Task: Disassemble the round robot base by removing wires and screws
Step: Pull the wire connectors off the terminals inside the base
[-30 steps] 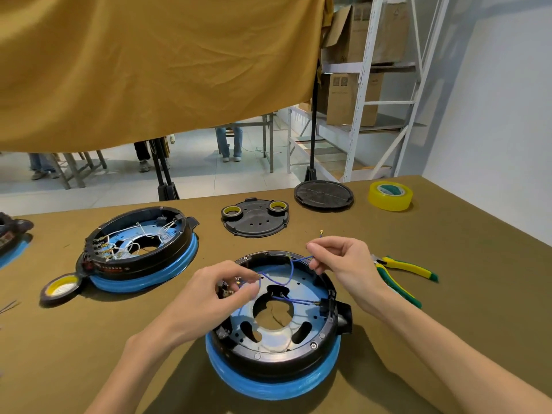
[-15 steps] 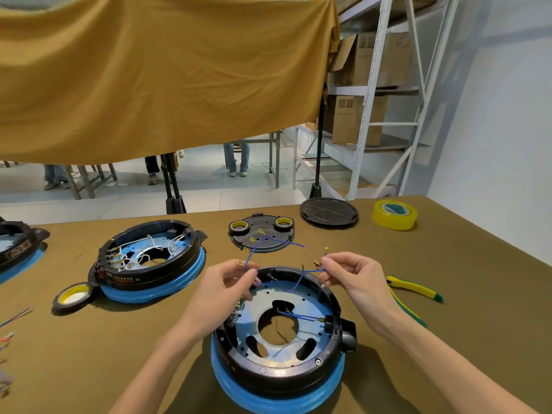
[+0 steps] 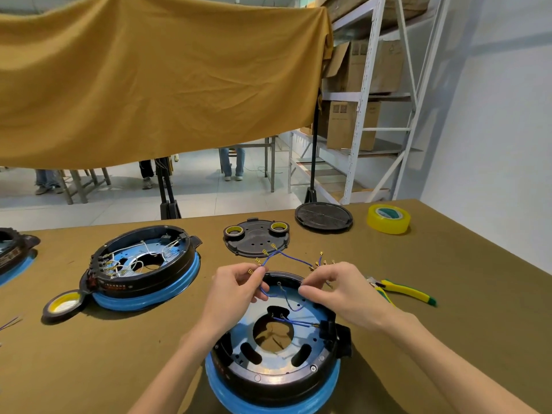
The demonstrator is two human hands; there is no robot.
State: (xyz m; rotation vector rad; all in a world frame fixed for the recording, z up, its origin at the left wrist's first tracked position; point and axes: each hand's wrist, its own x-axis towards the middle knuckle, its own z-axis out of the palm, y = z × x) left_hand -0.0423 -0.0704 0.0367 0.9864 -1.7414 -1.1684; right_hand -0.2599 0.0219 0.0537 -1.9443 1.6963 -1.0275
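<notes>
Both hands pinch blue wires (image 3: 283, 256) above the round base (image 3: 276, 351): left hand (image 3: 236, 289) at its far-left rim, right hand (image 3: 337, 289) at its far-right rim. Inside the base lie two more blue wires. Pliers (image 3: 403, 291) lie right of it. No writing is readable.

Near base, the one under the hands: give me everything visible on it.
The round base sits flat on the table, open side up: black plastic ring over a blue band, pale blue inner plate with a central hole and curved slots, screws in the rim. Blue wires run to a black connector at its right. The left hand and right hand pinch wires above its far rim.
</notes>
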